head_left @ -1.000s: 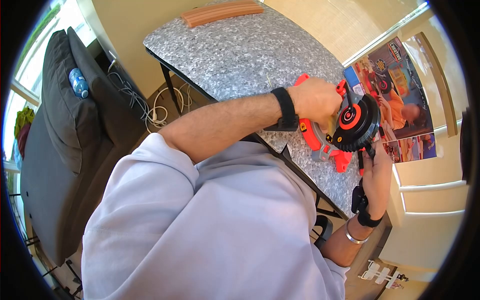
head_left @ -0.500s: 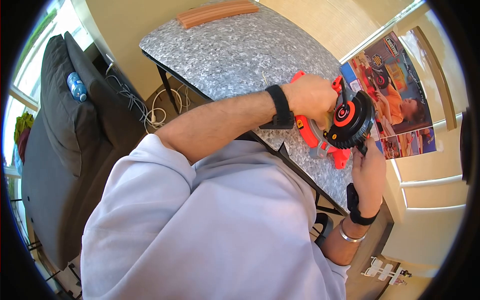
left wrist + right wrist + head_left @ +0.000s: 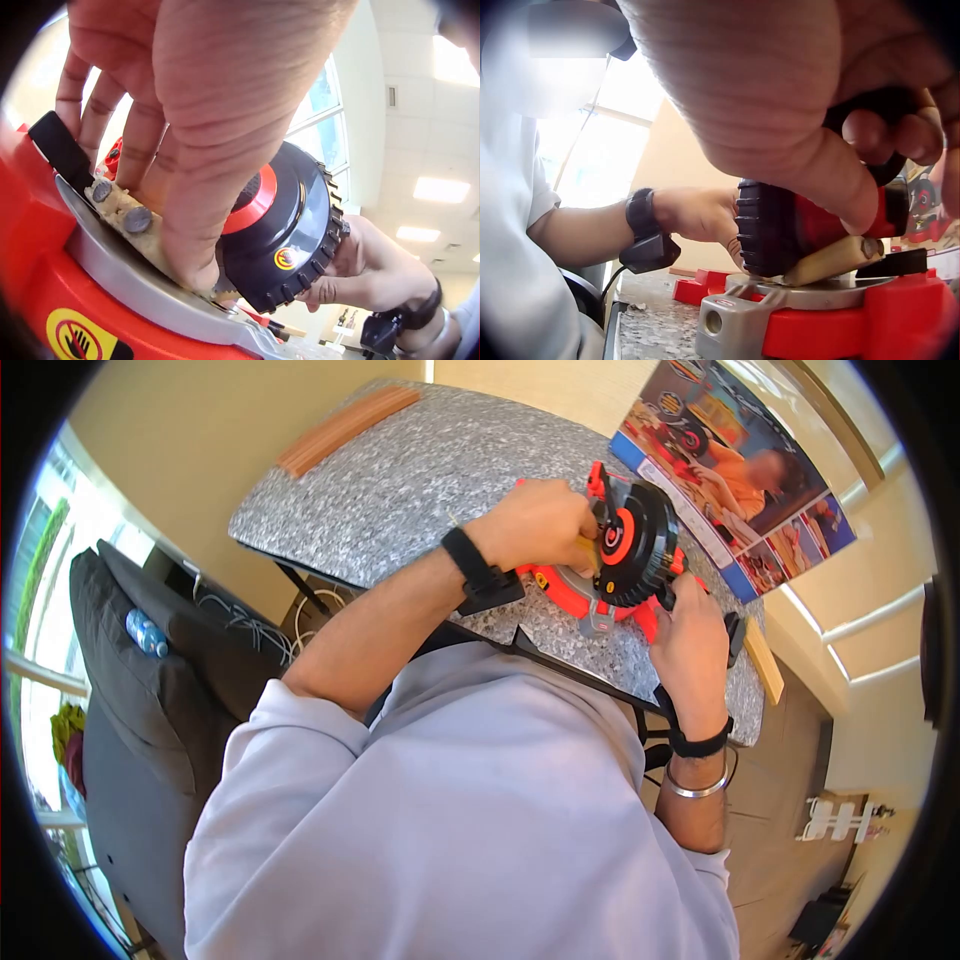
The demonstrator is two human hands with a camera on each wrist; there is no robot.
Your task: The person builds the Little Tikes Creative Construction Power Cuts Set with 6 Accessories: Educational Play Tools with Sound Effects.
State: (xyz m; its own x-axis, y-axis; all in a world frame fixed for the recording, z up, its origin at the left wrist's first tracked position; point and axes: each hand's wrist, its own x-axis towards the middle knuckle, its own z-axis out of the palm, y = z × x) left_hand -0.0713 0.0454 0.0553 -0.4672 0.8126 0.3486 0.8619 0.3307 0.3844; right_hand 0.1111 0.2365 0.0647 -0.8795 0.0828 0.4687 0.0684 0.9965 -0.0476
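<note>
A red and grey toy miter saw [image 3: 568, 595] stands on the speckled table, its round black blade guard [image 3: 650, 555] with a red centre showing in all three views. My left hand [image 3: 540, 525] pinches a pale wood-look piece [image 3: 135, 225] against the saw bed beside the guard. Two grey round dots mark that piece's near end in the left wrist view. On the other side, my right hand [image 3: 692, 650] has its fingers curled round the saw's black handle [image 3: 889, 109]. The piece's other end sticks out under the guard in the right wrist view.
A large picture box [image 3: 740, 480] stands behind the saw. Brown wood-look strips [image 3: 350, 430] lie at the table's far left, and a light wooden strip [image 3: 763, 660] at its right edge. A dark sofa [image 3: 150, 760] with a water bottle [image 3: 147, 633] is at left.
The head view has turned, so the saw, box and hands appear further left and higher. Both hands keep their hold, and the light strip at the right edge has come into view.
</note>
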